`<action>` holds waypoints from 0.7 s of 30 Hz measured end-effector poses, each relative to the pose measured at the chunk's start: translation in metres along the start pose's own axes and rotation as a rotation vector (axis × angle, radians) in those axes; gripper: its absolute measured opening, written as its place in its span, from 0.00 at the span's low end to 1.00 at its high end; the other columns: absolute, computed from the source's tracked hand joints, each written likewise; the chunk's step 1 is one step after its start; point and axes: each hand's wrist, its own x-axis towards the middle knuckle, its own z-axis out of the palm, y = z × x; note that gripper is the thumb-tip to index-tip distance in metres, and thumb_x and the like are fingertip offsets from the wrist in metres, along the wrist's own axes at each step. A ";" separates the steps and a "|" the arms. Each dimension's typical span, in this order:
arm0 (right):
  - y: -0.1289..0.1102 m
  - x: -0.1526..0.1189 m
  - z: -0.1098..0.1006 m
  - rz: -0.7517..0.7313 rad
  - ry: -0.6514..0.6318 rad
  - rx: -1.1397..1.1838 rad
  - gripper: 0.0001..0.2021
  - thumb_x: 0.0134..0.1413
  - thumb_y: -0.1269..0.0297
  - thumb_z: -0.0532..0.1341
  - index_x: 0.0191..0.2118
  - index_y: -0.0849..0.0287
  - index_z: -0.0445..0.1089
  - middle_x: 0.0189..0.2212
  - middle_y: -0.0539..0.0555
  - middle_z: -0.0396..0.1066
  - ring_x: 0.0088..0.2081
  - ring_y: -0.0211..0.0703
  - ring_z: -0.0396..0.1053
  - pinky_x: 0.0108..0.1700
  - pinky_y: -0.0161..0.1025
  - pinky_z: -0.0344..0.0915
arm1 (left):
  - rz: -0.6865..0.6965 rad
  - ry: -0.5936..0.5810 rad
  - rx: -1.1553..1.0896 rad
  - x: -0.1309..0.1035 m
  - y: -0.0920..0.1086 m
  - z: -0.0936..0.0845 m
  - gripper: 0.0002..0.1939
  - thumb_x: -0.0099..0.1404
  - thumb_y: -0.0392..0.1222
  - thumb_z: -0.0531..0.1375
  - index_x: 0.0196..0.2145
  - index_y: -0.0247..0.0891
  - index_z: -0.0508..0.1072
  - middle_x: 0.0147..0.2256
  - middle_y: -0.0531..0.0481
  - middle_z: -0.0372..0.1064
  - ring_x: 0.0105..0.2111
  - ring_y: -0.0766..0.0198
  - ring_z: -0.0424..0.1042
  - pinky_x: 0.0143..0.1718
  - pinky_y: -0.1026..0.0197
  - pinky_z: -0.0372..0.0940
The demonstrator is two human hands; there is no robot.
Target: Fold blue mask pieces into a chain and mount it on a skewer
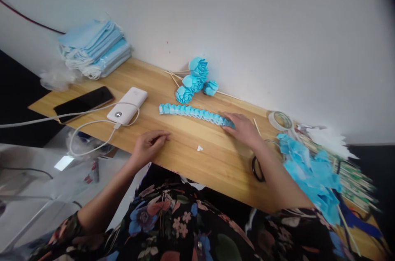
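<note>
A strip of light-blue pleated crepe paper [194, 112] lies lengthwise on the wooden table. Its right end is between the thumb and fingers of my right hand [243, 130], which partly cover it. My left hand [150, 146] rests near the table's front edge, below the strip's left end and apart from it. The fingers there are curled with the thumb against them, and nothing shows in them. A small white scrap [200, 148] lies between my hands. Behind the strip are several blue paper flowers [194, 82] on thin sticks.
At left are a stack of blue face masks [95, 49], a black phone [84, 102] and a white power bank [127, 105] with a cable. On the right lie a tape roll [280, 120], black-handled scissors [256, 169], crumpled blue paper [308, 170] and green-white packets [354, 181]. A wall [247, 26] stands behind.
</note>
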 end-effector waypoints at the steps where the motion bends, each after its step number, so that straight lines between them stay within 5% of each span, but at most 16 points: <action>1: 0.000 0.001 -0.002 -0.010 0.016 -0.001 0.24 0.62 0.61 0.62 0.62 0.61 0.68 0.57 0.65 0.73 0.57 0.63 0.70 0.59 0.60 0.67 | -0.011 0.009 -0.008 0.003 -0.001 -0.002 0.17 0.65 0.47 0.57 0.38 0.34 0.82 0.33 0.45 0.81 0.34 0.59 0.80 0.40 0.61 0.73; 6: -0.030 0.024 -0.006 -0.135 0.105 0.090 0.22 0.66 0.56 0.59 0.61 0.59 0.68 0.57 0.63 0.73 0.58 0.60 0.70 0.60 0.59 0.67 | -0.106 0.129 0.230 0.039 -0.008 -0.025 0.23 0.66 0.47 0.53 0.47 0.31 0.81 0.36 0.43 0.80 0.35 0.58 0.77 0.42 0.58 0.70; 9: -0.062 0.048 0.000 -0.257 0.109 0.164 0.21 0.67 0.57 0.58 0.60 0.57 0.69 0.58 0.62 0.73 0.58 0.59 0.70 0.60 0.59 0.66 | -0.146 0.056 0.514 0.067 -0.004 -0.035 0.25 0.68 0.43 0.51 0.54 0.30 0.77 0.40 0.40 0.80 0.38 0.54 0.76 0.42 0.57 0.68; 14: -0.102 0.088 0.015 -0.391 0.098 0.231 0.19 0.67 0.62 0.57 0.60 0.58 0.70 0.57 0.61 0.74 0.58 0.57 0.70 0.61 0.58 0.65 | -0.118 -0.186 0.753 0.106 0.003 -0.032 0.19 0.69 0.41 0.49 0.41 0.34 0.80 0.40 0.38 0.79 0.39 0.53 0.75 0.40 0.58 0.65; 21: -0.130 0.127 0.033 -0.317 0.066 0.316 0.21 0.66 0.70 0.52 0.60 0.58 0.71 0.56 0.59 0.75 0.58 0.53 0.70 0.61 0.53 0.65 | -0.074 -0.261 0.695 0.143 -0.016 -0.030 0.11 0.62 0.40 0.54 0.31 0.36 0.77 0.32 0.43 0.77 0.32 0.57 0.70 0.33 0.59 0.58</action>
